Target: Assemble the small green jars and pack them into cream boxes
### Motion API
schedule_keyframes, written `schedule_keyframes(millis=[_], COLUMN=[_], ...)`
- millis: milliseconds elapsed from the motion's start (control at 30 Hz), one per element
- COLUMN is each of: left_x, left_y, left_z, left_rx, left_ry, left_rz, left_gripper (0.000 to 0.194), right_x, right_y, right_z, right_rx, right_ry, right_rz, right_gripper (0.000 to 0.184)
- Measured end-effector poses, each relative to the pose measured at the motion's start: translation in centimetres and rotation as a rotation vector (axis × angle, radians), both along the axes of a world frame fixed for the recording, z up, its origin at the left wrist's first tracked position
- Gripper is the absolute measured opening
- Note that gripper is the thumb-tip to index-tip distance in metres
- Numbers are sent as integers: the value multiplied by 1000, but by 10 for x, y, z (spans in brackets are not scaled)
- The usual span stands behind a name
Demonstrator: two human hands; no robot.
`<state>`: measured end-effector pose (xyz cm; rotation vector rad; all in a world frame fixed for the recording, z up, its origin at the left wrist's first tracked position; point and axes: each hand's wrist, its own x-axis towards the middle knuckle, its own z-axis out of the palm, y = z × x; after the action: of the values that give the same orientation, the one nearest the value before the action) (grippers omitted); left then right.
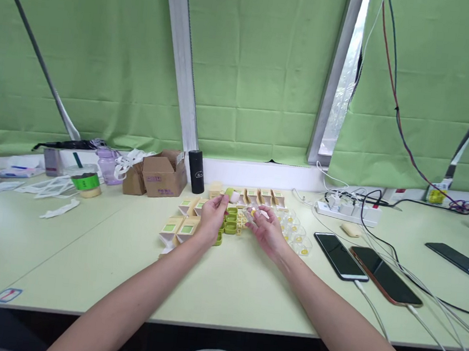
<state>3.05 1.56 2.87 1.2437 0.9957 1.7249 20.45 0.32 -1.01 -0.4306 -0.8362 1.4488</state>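
Note:
My left hand (pixel 212 218) is closed, its thumb and fingers pinching a small green-and-white piece (pixel 234 197). Just to the right, my right hand (pixel 269 232) grips a transparent plastic cup (pixel 250 211) with something yellow in it. The two held items are close together but apart. Below them on the table are several small green trays (pixel 230 227) and little yellow pieces (pixel 241 219). Several more transparent cups (pixel 297 239) with yellow centres stand to the right of my right hand. Small cardboard boxes with green windows (pixel 187 230) lie left of my left hand.
Open small boxes (pixel 263 197) line the back. A black bottle (pixel 196 172) and a brown carton (pixel 164 175) stand back left. Two phones (pixel 341 256) with charging cables lie right, before a power strip (pixel 348 212). Green tape (pixel 86 183) sits far left.

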Motion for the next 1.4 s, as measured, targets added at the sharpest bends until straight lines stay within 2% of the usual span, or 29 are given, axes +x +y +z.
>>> schedule_keyframes(millis=[100, 267, 367, 567, 733, 867, 1233, 1400], left_x=[6, 6, 2, 0, 1, 2, 4, 4], left_y=[3, 5, 3, -1, -3, -4, -8, -9], left_z=[1, -14, -21, -21, -20, -21, -23, -24], left_rx=[29, -3, -12, 28, 41, 61, 49, 29], left_ry=[13, 44, 41, 94, 148, 169, 213, 200], left_rz=[19, 53, 27, 5, 25, 14, -30, -39], left_gripper=[62, 61, 63, 58, 53, 52, 51, 54], right_x=[-3, -9, -13, -14, -10, -6, -7, -8], right_y=[0, 0, -2, -6, -10, -11, -13, -15], right_z=[-3, -11, -15, -12, -8, -5, -2, 0], right_rx=[29, 120, 145, 115, 9, -21, 11, 42], right_ry=[-63, -285, -304, -236, -41, 84, 72, 3], right_rz=[-20, -166, -221, -120, 41, 127, 123, 103], right_gripper=[51, 53, 58, 46, 44, 32, 31, 38])
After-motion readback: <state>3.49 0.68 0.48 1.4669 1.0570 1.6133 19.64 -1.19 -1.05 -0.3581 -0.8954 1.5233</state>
